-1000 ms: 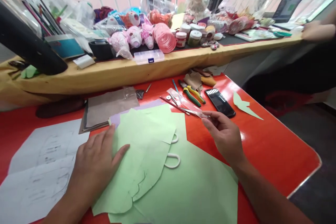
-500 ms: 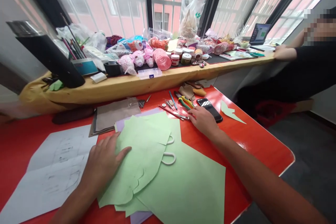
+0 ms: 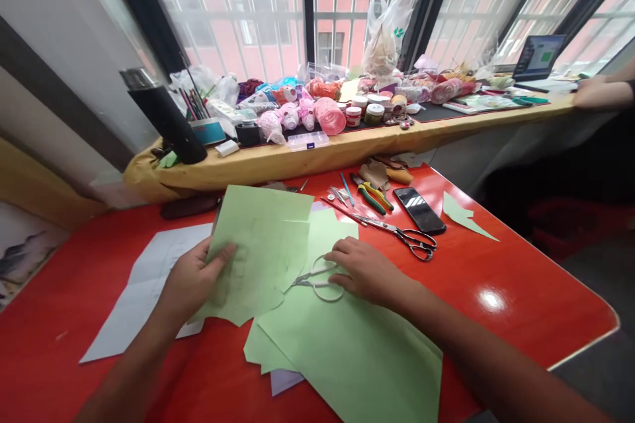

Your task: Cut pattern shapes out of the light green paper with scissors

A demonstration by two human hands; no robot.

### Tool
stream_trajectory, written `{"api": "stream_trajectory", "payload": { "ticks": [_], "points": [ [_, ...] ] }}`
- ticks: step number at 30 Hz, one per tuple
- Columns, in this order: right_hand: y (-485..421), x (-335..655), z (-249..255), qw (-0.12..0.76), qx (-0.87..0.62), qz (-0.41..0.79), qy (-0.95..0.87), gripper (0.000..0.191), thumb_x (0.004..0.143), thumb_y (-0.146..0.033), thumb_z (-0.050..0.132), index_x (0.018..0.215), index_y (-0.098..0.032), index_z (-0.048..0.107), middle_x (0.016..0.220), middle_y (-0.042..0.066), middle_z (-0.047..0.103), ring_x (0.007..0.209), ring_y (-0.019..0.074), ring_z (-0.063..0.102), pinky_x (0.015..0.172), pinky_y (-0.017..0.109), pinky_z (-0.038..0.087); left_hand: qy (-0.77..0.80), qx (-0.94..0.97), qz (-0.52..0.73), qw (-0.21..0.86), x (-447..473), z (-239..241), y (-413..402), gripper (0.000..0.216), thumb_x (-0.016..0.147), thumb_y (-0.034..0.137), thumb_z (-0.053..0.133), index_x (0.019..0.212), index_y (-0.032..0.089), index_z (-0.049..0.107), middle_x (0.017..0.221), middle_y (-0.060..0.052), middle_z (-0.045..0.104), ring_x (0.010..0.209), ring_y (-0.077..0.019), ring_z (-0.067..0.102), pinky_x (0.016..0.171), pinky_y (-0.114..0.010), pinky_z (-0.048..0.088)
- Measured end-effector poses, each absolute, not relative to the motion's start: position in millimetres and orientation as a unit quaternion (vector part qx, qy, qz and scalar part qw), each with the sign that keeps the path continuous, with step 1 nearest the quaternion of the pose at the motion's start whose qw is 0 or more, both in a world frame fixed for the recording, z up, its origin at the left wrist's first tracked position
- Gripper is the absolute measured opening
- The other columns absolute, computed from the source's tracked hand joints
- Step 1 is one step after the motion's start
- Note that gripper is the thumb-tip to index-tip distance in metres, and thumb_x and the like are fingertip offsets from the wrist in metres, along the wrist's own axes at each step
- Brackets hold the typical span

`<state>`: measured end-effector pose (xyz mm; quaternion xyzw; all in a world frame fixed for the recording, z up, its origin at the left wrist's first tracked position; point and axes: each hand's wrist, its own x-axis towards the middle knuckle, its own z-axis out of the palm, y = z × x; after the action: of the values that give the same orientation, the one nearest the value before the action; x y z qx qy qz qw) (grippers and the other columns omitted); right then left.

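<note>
By barred windows, over a glossy red table, the left hand pinches a pale-green paper sheet; the right hand touches white-handled metal scissors, grip unclear from here.

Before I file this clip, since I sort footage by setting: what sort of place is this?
Probably a small craft workspace: white-handled scissors and cut green paper on a red table, pliers farther back, and lidded jars crowding the ledge by the window.
</note>
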<state>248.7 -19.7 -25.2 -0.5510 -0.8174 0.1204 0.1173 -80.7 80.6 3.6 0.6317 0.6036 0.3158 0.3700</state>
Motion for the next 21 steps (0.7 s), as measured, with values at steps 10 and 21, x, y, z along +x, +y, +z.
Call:
{"api": "stream_trajectory", "payload": {
  "ticks": [10, 21],
  "points": [
    [-19, 223, -31, 0.101, -0.515, 0.148, -0.838, 0.015, 0.104, -0.017, 0.069, 0.115, -0.020, 0.077, 0.113, 0.010, 0.073, 0.105, 0.0276, 0.064, 0.085, 0.036, 0.049, 0.544, 0.443, 0.443, 0.558, -85, 0, 58, 0.054, 0.068, 0.054, 0.099, 0.106, 0.020, 0.081, 0.104, -0.010, 0.087, 0.096, -0.0325, 0.081, 0.081, -0.037, 0.067],
    [-20, 235, -41, 0.197, -0.557, 0.223, -0.775, 0.012, 0.099, -0.023, 0.072, 0.109, -0.021, 0.078, 0.102, 0.007, 0.078, 0.089, 0.0233, 0.070, 0.073, 0.030, 0.046, 0.451, 0.395, 0.328, 0.730, -57, -12, 28, 0.043, 0.076, 0.047, 0.098, 0.101, 0.014, 0.084, 0.094, -0.014, 0.087, 0.082, -0.0304, 0.082, 0.067, -0.032, 0.063]
  ]
}}
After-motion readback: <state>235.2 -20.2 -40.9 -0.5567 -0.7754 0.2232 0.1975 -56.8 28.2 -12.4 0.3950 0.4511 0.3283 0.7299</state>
